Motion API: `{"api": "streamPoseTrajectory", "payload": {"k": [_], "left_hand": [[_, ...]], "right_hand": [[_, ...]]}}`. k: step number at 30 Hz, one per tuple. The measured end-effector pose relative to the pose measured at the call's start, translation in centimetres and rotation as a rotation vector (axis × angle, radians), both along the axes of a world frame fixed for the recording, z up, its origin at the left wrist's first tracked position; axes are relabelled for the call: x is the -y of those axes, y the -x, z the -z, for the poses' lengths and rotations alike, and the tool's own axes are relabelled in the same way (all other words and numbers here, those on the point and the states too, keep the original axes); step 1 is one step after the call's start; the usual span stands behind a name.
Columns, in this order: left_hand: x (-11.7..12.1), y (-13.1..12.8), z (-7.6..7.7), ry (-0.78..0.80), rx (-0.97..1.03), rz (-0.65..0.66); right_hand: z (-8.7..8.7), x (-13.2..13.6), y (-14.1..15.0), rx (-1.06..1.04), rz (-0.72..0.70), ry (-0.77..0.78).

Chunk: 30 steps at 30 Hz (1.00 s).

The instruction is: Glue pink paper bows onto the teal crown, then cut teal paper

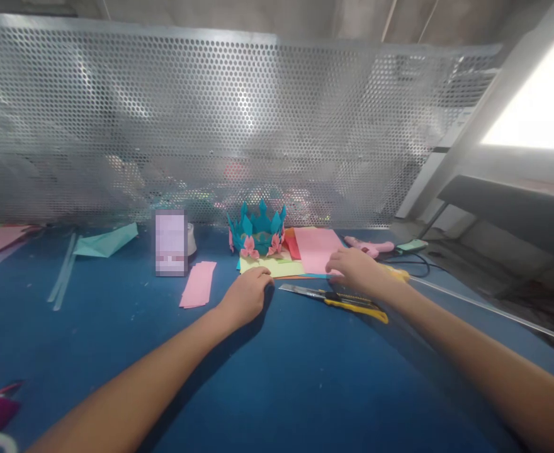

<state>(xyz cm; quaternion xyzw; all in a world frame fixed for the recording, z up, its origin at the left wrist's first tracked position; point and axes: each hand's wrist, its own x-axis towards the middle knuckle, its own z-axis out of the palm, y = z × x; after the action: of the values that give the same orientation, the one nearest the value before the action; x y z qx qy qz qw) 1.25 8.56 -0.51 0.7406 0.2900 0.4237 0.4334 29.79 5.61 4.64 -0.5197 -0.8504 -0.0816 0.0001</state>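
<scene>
My left hand [246, 296] rests on the blue table with its fingers curled, the fingertips at the near edge of a yellow sheet [270, 267]. My right hand [358, 267] lies on the near edge of a pink sheet [317, 249], fingers bent and pressed down onto it. The sheets form a small stack with orange and blue paper beneath. Just behind the stack stands a teal paper crown [258, 228] with pink bows. A yellow utility knife [334, 297] with its blade out lies between my two forearms.
A folded pink strip [198, 284] lies left of my left hand. Further left are a teal folded paper [106, 241] and clear sticks [63, 272]. A pink glue gun [370, 246] and a long metal ruler [485, 306] lie right. A perforated metal screen [230, 126] closes the back.
</scene>
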Motion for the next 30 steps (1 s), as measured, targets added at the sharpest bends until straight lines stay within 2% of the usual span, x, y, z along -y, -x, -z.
{"api": "streamPoseTrajectory", "payload": {"k": [10, 19, 24, 27, 30], "left_hand": [[-1.6, 0.8, 0.2, -0.221, -0.154, -0.064], [-1.6, 0.6, 0.5, -0.383, -0.33, -0.062], [-2.0, 0.9, 0.4, -0.508, -0.505, -0.083], [-2.2, 1.1, 0.2, -0.603, -0.61, -0.101], [-2.3, 1.1, 0.4, -0.677, -0.683, -0.132]], "right_hand": [[-0.1, 0.4, 0.4, 0.062, 0.097, -0.015], [0.7, 1.9, 2.7, 0.085, 0.059, -0.015], [0.0, 2.2, 1.2, 0.175, 0.153, -0.125], [-0.4, 2.2, -0.2, 0.229, 0.164, -0.188], [0.0, 1.9, -1.0, 0.257, 0.148, -0.225]]}}
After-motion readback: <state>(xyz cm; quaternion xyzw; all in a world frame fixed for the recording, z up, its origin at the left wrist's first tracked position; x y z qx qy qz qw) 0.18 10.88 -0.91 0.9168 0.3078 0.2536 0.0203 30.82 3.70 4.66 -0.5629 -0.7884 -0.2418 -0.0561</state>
